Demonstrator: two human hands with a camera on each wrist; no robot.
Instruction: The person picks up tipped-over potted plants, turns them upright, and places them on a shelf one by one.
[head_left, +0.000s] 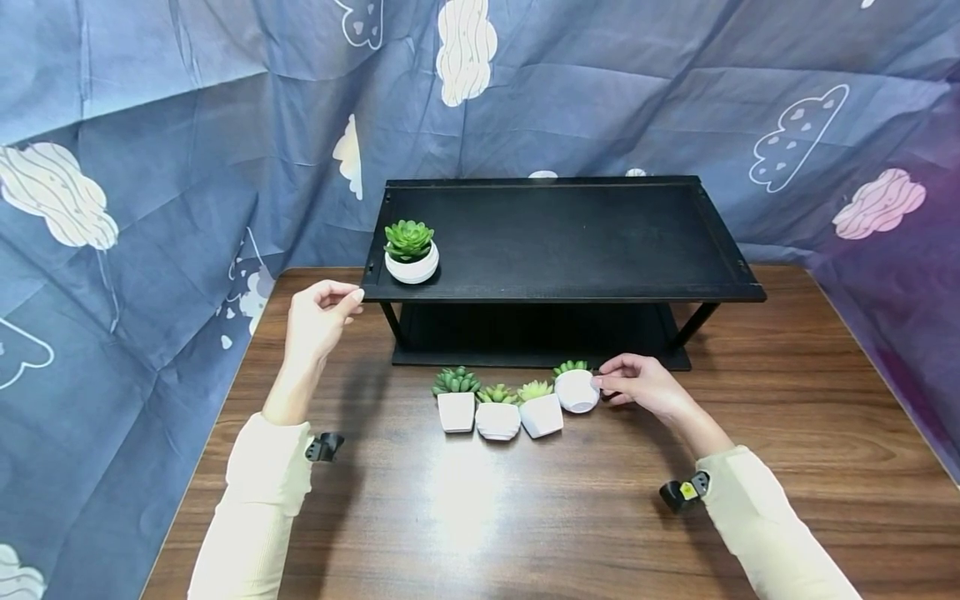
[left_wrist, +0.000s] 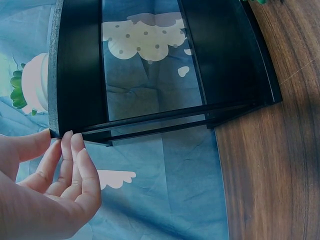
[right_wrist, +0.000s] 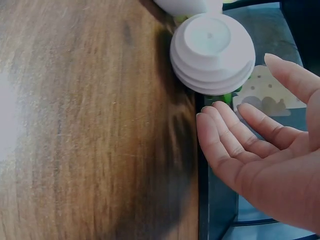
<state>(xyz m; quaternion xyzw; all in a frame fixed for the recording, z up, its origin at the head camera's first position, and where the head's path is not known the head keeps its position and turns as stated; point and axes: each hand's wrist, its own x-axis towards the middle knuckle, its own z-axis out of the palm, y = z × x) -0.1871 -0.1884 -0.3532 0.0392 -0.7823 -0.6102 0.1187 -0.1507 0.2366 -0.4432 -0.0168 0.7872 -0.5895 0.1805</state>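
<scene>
At lower centre of the head view the right hand (head_left: 637,385), fingers loosely spread and holding nothing, sits just right of the round pot (head_left: 577,390) on the desk (head_left: 787,417), while the left hand (head_left: 318,317), also open, fingertips the shelf (head_left: 562,242) corner.

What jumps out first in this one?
A black two-tier shelf stands at the back of the wooden table, with one potted succulent on its top left. Four more white pots sit in a row in front; the right hand reaches the round pot at the row's right end.
</scene>
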